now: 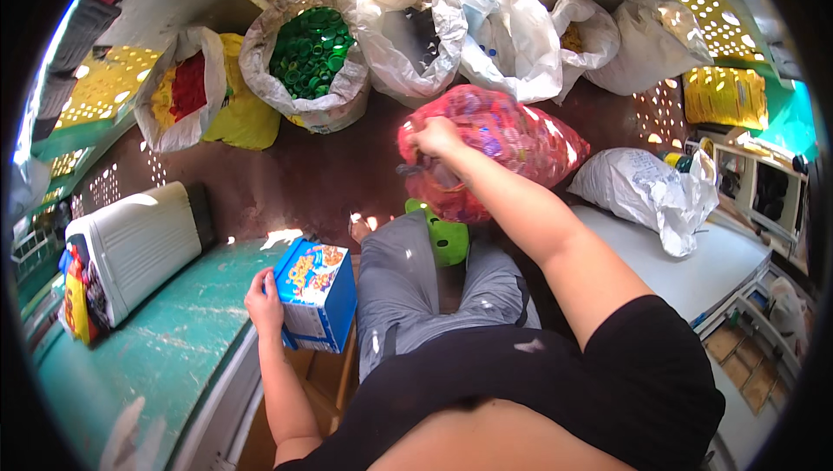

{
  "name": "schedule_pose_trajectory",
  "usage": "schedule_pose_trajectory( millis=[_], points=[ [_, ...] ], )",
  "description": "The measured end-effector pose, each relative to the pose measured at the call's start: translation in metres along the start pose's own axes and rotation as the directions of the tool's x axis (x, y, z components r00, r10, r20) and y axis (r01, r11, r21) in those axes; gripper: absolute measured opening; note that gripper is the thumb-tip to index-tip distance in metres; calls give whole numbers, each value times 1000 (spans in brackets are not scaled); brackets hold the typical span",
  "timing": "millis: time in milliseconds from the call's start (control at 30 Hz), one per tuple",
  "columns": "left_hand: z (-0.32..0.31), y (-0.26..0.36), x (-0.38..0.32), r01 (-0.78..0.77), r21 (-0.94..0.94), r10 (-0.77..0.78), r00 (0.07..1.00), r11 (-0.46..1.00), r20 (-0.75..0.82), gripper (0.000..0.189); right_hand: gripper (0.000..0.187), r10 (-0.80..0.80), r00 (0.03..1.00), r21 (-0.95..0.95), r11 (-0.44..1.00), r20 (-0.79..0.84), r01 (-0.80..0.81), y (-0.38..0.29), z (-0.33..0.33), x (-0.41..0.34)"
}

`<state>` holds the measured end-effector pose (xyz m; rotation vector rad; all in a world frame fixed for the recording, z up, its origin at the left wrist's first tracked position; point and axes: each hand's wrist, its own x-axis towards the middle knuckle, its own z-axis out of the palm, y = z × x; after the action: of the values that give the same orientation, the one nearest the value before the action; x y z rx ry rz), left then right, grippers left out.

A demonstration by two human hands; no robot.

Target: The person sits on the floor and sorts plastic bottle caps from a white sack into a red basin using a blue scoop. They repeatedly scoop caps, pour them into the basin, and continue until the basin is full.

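Observation:
My right hand (435,137) is closed on the gathered mouth of a red mesh sack (514,139) filled with small coloured items that look like plastic bottle caps. On the other side, my left hand (265,298) holds a blue cereal box (317,295) by its left edge, beside my leg. A bright green object with dark holes (450,237) lies between my knees, just below the sack. Beyond the sack stand open woven sacks, one with green bottle caps (312,51), one with dark items (426,38) and a white sack (511,41) with a few blue caps.
At the left, a white ribbed plastic container (140,250) rests on a green tabletop (176,321). A sack with red contents (189,87) stands at the back left. To the right, a filled white bag (641,191) lies on a grey-white surface (703,269). The floor (280,178) is dark red.

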<state>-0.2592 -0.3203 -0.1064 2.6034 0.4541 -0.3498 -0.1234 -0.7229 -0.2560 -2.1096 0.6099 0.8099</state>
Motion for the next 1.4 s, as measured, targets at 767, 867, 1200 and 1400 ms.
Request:
schedule_pose_trajectory(
  millis=[767,867,1200,1400],
  points=[
    [132,-18,85,-256,42,258,964,966,-62,78,62,398,904,-111,903,-153,-416,260,70,-26],
    [162,38,83,-553,47,555,830,832,-61,62,67,222,856,-194,919,-467,-344,265,18,-19],
    [370,121,120,-935,134,829,353,327,434,23,67,250,890,-513,743,-382,-429,310,-9,54],
    [378,131,115,-928,134,794,367,347,486,46,71,238,898,-467,788,-369,-401,334,-26,71]
  ],
)
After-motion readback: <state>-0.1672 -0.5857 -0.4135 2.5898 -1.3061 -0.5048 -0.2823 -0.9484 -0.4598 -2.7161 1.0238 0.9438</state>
